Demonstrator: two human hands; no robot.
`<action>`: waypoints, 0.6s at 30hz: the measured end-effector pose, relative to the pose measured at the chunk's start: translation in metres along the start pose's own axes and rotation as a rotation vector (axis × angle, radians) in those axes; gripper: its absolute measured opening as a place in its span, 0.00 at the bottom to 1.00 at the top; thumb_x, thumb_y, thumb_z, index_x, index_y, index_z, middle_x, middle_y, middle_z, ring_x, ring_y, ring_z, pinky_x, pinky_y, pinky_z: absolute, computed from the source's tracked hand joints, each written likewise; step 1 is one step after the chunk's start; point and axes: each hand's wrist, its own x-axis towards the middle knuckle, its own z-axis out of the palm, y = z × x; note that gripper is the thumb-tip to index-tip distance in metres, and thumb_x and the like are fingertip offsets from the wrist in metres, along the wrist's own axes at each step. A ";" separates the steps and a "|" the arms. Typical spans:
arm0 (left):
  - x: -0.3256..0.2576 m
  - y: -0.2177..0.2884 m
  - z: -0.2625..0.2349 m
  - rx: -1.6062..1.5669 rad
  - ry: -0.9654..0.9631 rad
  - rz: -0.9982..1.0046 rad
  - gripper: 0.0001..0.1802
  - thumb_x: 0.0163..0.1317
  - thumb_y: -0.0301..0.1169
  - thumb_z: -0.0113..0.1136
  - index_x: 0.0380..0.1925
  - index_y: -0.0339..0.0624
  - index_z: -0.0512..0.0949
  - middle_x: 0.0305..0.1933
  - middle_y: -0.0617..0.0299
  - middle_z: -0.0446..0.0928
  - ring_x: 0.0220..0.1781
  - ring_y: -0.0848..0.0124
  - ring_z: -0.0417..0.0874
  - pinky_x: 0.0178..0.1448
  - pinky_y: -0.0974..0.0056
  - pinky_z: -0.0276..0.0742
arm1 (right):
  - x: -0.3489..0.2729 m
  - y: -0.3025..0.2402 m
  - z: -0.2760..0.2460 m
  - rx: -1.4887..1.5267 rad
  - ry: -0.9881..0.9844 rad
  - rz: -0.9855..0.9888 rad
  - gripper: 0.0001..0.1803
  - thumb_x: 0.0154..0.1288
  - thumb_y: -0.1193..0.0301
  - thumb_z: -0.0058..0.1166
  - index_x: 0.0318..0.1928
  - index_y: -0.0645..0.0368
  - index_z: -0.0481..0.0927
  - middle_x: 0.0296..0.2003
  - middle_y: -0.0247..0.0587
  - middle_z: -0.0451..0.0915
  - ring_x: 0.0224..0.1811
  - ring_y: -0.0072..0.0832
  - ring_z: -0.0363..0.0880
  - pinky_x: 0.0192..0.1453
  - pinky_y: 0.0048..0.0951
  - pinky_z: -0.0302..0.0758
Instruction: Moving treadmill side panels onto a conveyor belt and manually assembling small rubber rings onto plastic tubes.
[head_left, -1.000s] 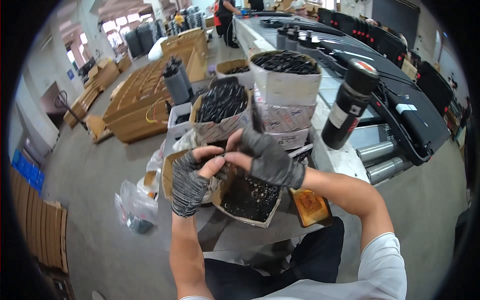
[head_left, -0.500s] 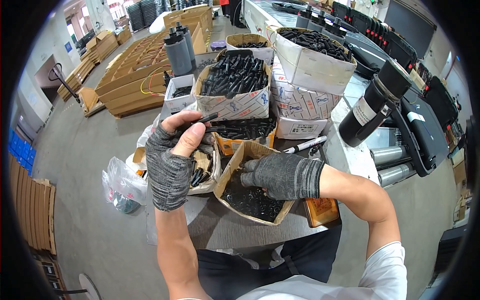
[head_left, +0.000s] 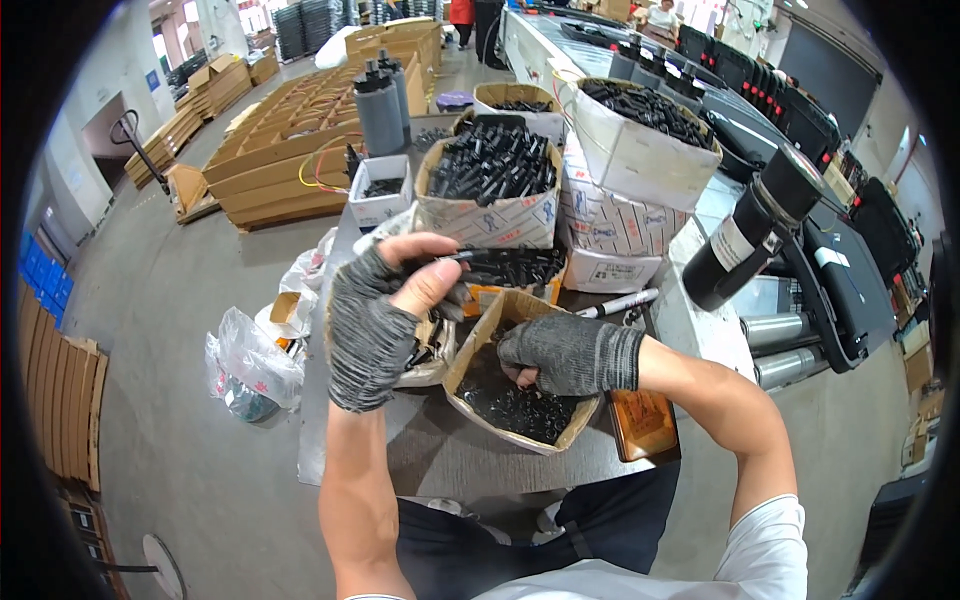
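Note:
My left hand (head_left: 385, 315), in a grey fingerless knit glove, is closed on a slim black bolt (head_left: 462, 256) pinched between thumb and fingers. My right hand (head_left: 565, 352), gloved the same way, reaches down into an open cardboard box (head_left: 470, 352) of small black rings (head_left: 530, 405). Its fingers are curled together among the rings; whatever they grip is hidden. Partly behind my left hand is a small box (head_left: 430, 375) with more black bolts. Beyond it stands an orange-edged box (head_left: 515, 272) of dark rod-shaped parts.
A larger carton (head_left: 490, 215) heaped with black parts stands behind, beside stacked boxes (head_left: 625, 215). A marker (head_left: 615, 304) and an amber, flat case (head_left: 645, 425) lie at right. A black cylinder (head_left: 750, 230) stands by the conveyor. Plastic bags (head_left: 255, 355) hang at the table's left.
My left hand has come slightly lower and closer to the box of rings, still with the bolt. My right hand's fingers have curled inward among the rings. The view has shifted slightly.

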 end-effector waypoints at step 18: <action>0.002 -0.009 -0.004 0.006 -0.047 0.037 0.12 0.61 0.27 0.64 0.43 0.35 0.81 0.35 0.62 0.81 0.35 0.77 0.81 0.39 0.70 0.80 | -0.001 0.000 0.013 -0.207 0.072 0.101 0.10 0.55 0.72 0.58 0.39 0.61 0.80 0.31 0.52 0.79 0.40 0.48 0.80 0.47 0.44 0.76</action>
